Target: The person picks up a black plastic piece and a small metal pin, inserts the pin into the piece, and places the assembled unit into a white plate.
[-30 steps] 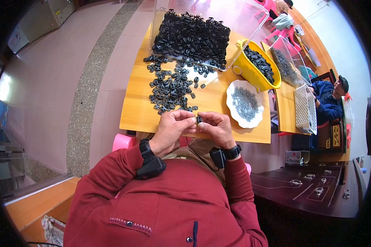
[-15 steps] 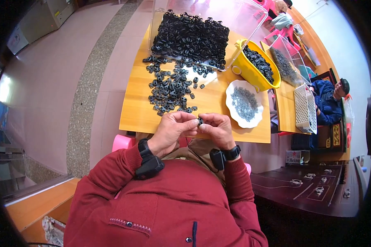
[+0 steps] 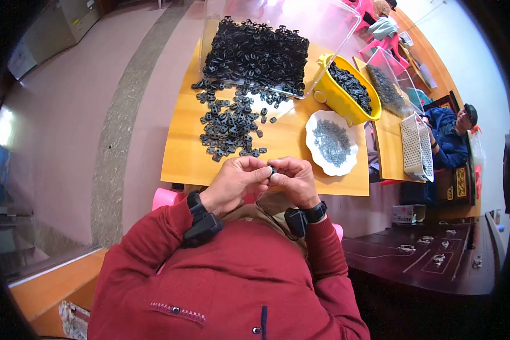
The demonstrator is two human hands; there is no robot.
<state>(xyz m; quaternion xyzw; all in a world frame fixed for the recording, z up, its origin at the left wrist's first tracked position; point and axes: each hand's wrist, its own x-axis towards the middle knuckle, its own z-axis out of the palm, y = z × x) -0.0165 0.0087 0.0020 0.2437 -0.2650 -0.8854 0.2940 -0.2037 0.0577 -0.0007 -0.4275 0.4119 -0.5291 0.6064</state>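
Between my two hands, at the near edge of the wooden table, is a small black plastic piece, mostly covered by fingertips. My left hand pinches it from the left with thumb and forefinger. From the right, the thumb and fingers of my right hand close on the same piece. A loose pile of black two-holed plastic pieces lies just beyond my left hand. To the right of it, a white scalloped dish holds many small, greyish see-through parts.
A clear box full of black pieces lies at the table's far side. Beside it stands a yellow tub of similar pieces. Further right, a person in dark blue sits by a white perforated basket and another clear bin.
The black piece has turned between my fingertips, so less of its face shows. Both hands stay close together in nearly the same place. The whole view has shifted slightly.
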